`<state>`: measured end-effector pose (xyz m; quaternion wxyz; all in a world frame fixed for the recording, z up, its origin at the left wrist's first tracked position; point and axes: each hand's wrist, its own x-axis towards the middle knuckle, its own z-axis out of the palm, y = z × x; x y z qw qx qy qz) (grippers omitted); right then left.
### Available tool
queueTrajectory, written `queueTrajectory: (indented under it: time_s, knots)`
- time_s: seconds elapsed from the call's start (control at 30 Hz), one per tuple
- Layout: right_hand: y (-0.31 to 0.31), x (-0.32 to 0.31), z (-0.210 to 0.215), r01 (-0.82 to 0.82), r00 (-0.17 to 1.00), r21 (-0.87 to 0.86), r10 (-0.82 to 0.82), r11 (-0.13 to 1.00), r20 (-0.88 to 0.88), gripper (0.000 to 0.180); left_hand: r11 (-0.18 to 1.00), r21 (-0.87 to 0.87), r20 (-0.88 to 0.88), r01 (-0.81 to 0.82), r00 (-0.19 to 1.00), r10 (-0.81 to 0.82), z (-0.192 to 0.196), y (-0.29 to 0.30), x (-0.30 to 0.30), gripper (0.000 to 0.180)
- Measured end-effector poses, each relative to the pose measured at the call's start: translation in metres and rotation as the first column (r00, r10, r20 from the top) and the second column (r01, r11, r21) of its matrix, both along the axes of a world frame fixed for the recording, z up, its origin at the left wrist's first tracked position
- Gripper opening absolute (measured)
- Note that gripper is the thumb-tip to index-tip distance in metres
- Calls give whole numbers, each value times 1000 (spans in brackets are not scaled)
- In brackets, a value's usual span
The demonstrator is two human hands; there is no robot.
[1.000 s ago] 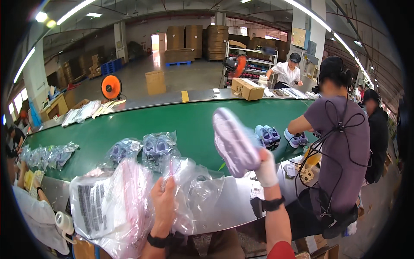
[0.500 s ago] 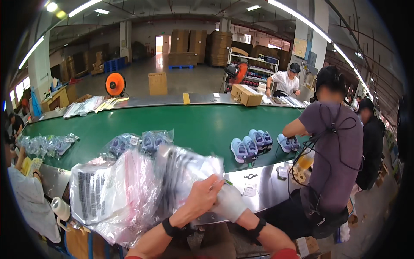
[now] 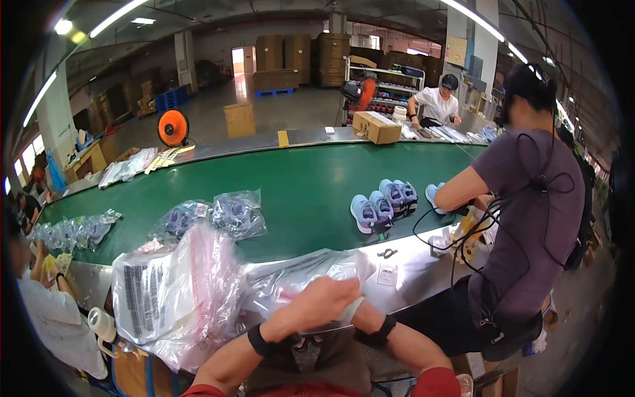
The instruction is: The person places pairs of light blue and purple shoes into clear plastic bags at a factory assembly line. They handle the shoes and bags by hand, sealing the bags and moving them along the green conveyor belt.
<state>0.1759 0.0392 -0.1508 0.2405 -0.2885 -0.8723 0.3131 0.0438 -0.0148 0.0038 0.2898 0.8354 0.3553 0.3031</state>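
Several bagged shoes (image 3: 238, 215) are already sitting on the green belt (image 3: 311, 178), with a couple of loose blue pairs (image 3: 383, 204) off to the right still unbagged. Left hand (image 3: 325, 301) is bunched up over the right hand (image 3: 360, 311) at a clear bag (image 3: 284, 281) over the metal counter (image 3: 423, 281), but honestly can't tell if either's pinching it, or what's inside.
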Motion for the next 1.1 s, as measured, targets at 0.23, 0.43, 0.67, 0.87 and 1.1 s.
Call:
queueTrajectory:
  time_s: [0.23, 0.43, 0.67, 0.87, 1.1]
  knots:
    - [-43, -33, 114, 129, 773, 420, -356, 898, 525, 34, 884, 83, -54, -460, 884, 464, -30, -8, -74, 10]
    - [36, -52, -91, -49, 695, -439, -285, 897, -660, 34, 986, -23, 80, -164, 983, 166, -58, -55, 9, 8]
    - [-29, -88, 68, 219, 902, 576, -389, 787, 188, 18, 821, -14, 371, -571, 759, 535, 31, 27, -21, 28]
    - [-14, -44, 18, 187, 978, 344, -209, 920, 25, 18, 995, 30, -106, 94, 990, -91, -22, -15, 21, 8]
    - [27, -59, 34, 396, 911, 393, -410, 830, -51, 17, 891, -130, 112, -436, 886, 450, 13, -17, -27, 19]
